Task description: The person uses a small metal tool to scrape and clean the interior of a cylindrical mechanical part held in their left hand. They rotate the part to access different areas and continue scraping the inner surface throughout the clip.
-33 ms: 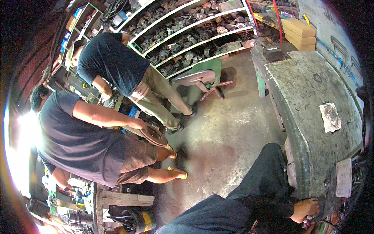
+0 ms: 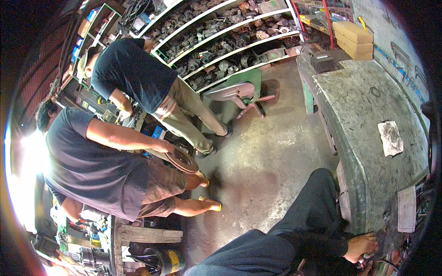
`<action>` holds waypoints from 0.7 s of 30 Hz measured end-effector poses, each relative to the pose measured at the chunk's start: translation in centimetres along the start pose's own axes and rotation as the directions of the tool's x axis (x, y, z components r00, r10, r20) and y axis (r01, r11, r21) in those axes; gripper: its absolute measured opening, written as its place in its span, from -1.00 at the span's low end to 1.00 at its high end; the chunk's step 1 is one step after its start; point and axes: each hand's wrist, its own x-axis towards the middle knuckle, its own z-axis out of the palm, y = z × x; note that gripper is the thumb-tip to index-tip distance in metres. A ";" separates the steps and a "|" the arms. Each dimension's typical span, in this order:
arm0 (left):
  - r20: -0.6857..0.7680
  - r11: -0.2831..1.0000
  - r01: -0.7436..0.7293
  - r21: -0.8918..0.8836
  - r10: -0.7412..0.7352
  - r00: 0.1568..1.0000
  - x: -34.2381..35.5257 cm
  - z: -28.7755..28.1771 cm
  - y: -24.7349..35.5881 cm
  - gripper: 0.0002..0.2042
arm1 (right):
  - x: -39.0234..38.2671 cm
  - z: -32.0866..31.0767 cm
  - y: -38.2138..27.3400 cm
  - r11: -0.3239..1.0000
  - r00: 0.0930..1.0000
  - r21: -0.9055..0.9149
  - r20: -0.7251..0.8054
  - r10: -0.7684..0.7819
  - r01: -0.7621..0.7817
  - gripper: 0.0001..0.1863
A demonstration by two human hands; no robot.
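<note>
Head view | hands [image 2: 360, 247] close together beside workbench [image 2: 359, 110] | openness, anything held: cannot tell

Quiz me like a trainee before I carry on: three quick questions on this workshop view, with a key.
1. Which is nearest the wearer's dark-sleeved hand: A, green chair; B, worktable; C, shelves?
2. True or false: the co-worker in shorts has a hand on the round disc.
3. How many cardboard boxes are stacked at the worktable's far end?

Key: 1 B; 2 true; 3 three.
</note>
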 end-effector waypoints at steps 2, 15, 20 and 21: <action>0.006 1.000 -0.005 -0.022 0.005 1.000 0.1 -0.9 -0.1 -0.21 | -0.5 0.4 -1.3 0.999 1.000 0.034 -0.016 -0.015 0.015 -0.51; -0.055 0.999 -0.035 -0.026 0.034 0.998 0.1 -1.1 0.5 -0.20 | -0.3 0.8 0.0 0.999 0.999 0.037 -0.042 -0.030 0.032 -0.57; -0.022 0.999 -0.028 -0.027 0.027 0.999 0.3 -1.3 0.5 -0.19 | -0.2 1.1 0.2 0.999 0.998 0.032 -0.053 -0.031 0.033 -0.57; -0.044 0.999 -0.044 -0.015 0.043 0.998 0.2 -1.2 0.4 -0.19 | -0.2 1.2 0.2 0.999 0.998 0.027 -0.051 -0.032 0.033 -0.57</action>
